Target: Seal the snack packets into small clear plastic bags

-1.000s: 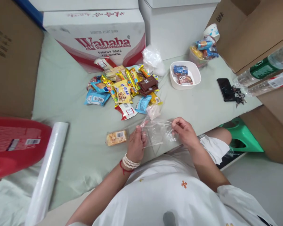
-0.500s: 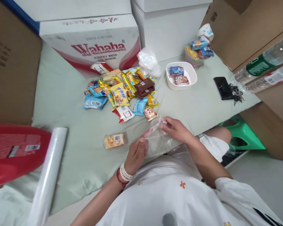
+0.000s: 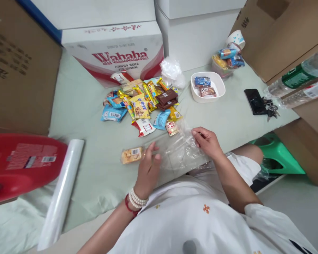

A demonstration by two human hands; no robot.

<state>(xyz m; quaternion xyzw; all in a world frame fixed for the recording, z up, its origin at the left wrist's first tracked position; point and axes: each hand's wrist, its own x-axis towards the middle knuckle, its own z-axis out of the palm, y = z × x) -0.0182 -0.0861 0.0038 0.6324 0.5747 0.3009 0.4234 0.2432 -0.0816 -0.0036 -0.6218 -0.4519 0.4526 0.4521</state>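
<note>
Clear plastic bag (image 3: 178, 150) mid-frame: thin, crinkled, shiny, limp. Right hand (image 3: 207, 143) pinches its edge, thumb against fingers. Left hand (image 3: 148, 167) gripped it half a second ago; now off, fingers loosely spread, beside oblong, glossy-wrapped biscuit pack (image 3: 129, 156), left of centre, white barcode label (image 3: 135, 151).

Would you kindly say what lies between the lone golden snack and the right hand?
The left hand and some clear plastic, as the head view shows.

L hand (image 3: 147, 171) off clear bag (image 3: 182, 154), thumb & fingers (image 3: 149, 151) now apart.
</note>
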